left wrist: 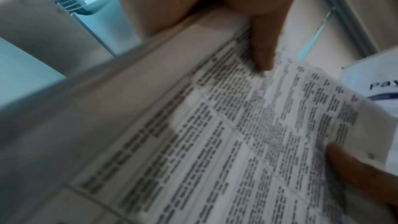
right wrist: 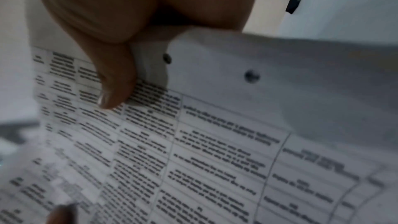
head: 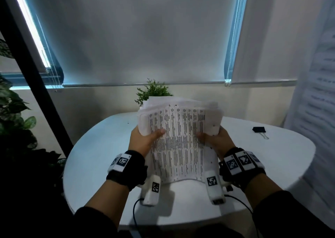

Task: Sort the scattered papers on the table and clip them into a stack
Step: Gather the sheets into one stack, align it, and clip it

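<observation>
Two hands grip papers (head: 178, 139) upright above bench (head: 101, 147) | left hand (head: 143, 139) thumb on left edge | right hand (head: 216, 140) thumb on right edge | clip (head: 259, 130) lies far right | plant (head: 154, 91) behind

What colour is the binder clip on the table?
Black, with silver wire handles; the binder clip shows best in the head view.

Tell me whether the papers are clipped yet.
Not clipped. The binder clip lies on the table, apart from the papers, which the left hand and right hand grip upright at the sides.
</observation>
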The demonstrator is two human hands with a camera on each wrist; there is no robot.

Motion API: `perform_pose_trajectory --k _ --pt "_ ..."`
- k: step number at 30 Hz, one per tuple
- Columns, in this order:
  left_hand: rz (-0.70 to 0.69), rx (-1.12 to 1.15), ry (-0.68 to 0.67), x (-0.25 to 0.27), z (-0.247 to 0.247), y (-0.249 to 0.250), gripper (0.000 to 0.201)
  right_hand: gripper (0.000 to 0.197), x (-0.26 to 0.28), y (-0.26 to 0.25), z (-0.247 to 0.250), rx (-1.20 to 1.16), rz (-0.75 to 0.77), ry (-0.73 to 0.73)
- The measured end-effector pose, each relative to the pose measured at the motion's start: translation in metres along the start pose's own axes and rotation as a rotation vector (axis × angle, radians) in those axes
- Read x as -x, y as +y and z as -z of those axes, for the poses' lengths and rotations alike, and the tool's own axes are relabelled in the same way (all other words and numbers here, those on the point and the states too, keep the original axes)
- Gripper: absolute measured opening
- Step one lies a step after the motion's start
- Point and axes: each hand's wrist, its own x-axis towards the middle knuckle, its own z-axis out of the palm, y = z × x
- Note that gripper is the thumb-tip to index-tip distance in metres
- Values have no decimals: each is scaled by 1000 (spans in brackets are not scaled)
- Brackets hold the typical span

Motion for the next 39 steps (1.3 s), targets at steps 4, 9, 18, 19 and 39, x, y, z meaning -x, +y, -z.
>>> perform_pose_trajectory --k 4,9,18,19,39 --pt "-28 73 6 -5 3 1 66 48 -4 -11 2 -41 34 -9" --pt "42 31 -66 3 3 -11 64 44 4 11 6 -25 -49 1" --pt "-38 64 6 -12 5 -9 90 91 -11 11 5 14 35 -21" --pt "-39 47 6 -13 3 -9 82 83 -14 12 2 4 42 -20" --pt "11 85 31 -18 17 -9 95 55 -20 4 -6 -35 -8 -6"
